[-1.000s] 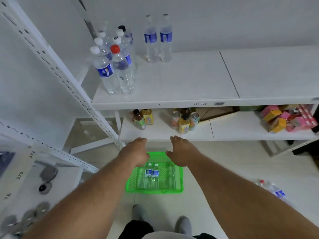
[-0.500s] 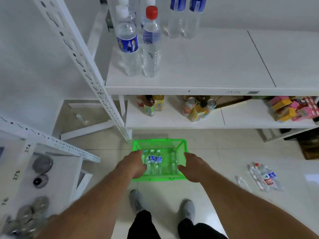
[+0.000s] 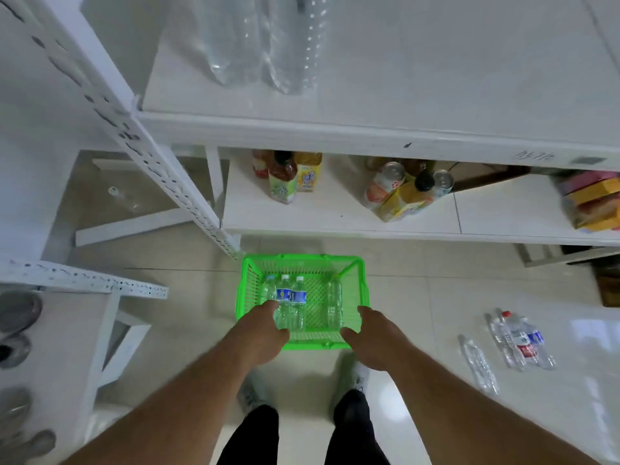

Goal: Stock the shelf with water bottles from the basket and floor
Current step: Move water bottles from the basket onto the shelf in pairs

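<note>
Overhead, beyond both hands, the white shelf [image 3: 436, 95] fills the top of the view, with the bases of several clear water bottles [image 3: 255, 45] standing on its left part. Under it, still beyond the fingers, a lower shelf [image 3: 335, 213] carries juice bottles and cans [image 3: 402, 193] and, far to the right, coloured boxes [image 3: 593, 203]. The tiled floor [image 3: 419, 297] spreads below.

Directly ahead of the fingers sits the green basket [image 3: 360, 280], on the floor just in front of the lower shelf. Inside lie four bottles: two with blue labels [image 3: 291, 297] side by side towards the left, a plain one at their left, and another clear bottle [image 3: 334, 303] towards the right.

The left hand [image 3: 265, 333] reaches over the basket's near left corner, its fingers [image 3: 270, 307] spread loosely and lying over the lower ends of the labelled bottles; whether they touch cannot be told. The right hand [image 3: 372, 337] hovers at the near right corner, fingers [image 3: 364, 312] open and holding nothing.

Well to the right of the right fingers, a few more bottles [image 3: 518, 340] lie on the floor, one with a red cap, and another clear one [image 3: 479, 364] lies just beside them.
</note>
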Demonstrator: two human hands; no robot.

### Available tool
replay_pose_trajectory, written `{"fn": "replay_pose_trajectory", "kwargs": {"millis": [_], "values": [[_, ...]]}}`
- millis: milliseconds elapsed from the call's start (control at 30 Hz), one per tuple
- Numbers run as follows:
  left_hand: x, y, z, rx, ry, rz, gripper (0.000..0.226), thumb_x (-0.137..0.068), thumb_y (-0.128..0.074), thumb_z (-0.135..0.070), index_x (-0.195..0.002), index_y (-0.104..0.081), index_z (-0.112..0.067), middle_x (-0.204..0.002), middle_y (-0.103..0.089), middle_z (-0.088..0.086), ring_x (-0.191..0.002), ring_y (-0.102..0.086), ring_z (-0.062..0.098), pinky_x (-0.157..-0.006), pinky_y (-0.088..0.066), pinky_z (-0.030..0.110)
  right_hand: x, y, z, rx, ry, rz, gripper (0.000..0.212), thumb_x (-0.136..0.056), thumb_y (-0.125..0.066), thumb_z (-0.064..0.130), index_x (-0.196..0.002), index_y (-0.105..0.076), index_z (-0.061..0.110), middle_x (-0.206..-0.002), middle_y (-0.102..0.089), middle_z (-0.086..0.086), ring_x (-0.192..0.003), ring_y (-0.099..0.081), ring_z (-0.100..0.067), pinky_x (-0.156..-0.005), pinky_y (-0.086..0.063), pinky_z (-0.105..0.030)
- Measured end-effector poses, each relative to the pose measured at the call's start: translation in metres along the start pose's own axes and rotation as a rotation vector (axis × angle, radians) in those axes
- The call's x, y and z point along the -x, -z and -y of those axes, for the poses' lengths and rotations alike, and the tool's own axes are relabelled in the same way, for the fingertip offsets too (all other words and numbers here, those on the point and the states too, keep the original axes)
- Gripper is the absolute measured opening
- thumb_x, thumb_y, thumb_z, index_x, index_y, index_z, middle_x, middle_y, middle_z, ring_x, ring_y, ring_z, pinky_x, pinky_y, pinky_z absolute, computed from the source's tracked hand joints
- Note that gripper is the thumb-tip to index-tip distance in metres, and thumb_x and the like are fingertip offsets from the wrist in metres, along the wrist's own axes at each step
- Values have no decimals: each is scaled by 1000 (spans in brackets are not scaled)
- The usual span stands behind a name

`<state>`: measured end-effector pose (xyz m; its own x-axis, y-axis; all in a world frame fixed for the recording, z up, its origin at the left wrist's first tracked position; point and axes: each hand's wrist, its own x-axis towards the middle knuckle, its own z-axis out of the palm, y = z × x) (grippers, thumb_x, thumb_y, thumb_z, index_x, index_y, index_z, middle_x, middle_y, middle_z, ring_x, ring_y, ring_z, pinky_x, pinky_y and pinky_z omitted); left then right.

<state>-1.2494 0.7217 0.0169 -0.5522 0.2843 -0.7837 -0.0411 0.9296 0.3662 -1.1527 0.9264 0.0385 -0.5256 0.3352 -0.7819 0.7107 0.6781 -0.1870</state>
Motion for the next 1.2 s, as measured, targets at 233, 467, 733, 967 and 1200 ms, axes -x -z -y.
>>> {"fn": "replay_pose_trajectory", "kwargs": {"millis": [233, 467, 733, 967, 1200], "values": [[-157, -107, 32, 111, 107, -29, 64, -86, -64, -27, -144, -41, -15, -139, -56, 10, -117, -60, 25, -87, -42, 22, -185, -83, -37, -68, 7, 37, 66, -94, -56, 47, -145, -40, 9, -139, -55, -18, -122, -57, -33, -92, -47, -32], [-322, -226, 84, 140, 165, -83, 62, -83, -66, -27, -140, -46, -13, -136, -59, 13, -106, -67, 31, -74, -53, 28, -368, -189, -89, -74, -61, 31, 62, -95, -57, 42, -140, -43, 2, -138, -55, -24, -122, -57, -35, -91, -47, -30], [-425, -307, 109, 184, 158, -138, 64, -86, -66, -25, -145, -40, -18, -142, -52, 10, -71, -63, 13, -55, -43, 16, -471, -253, -117, -24, -57, -30, 62, -94, -53, 23, -146, -29, -2, -149, -39, -26, -131, -48, -38, -103, -42, -35], [-436, -333, 100, 180, 162, -30, 72, -88, -64, -28, -151, -30, -19, -154, -39, 9, -118, -61, 32, -94, -54, 42, -477, -278, -121, 7, 35, -21, 61, -93, -52, 17, -146, -30, -1, -150, -37, -22, -131, -47, -39, -103, -41, -37], [-437, -333, 97, 153, 85, -146, 57, -89, -66, -29, -142, -46, -19, -145, -51, 8, -127, -54, 27, -102, -47, 34, -484, -272, -118, -21, 34, -226, 53, -95, -57, 33, -140, -45, 9, -133, -54, -15, -123, -49, -35, -99, -43, -40]]}}
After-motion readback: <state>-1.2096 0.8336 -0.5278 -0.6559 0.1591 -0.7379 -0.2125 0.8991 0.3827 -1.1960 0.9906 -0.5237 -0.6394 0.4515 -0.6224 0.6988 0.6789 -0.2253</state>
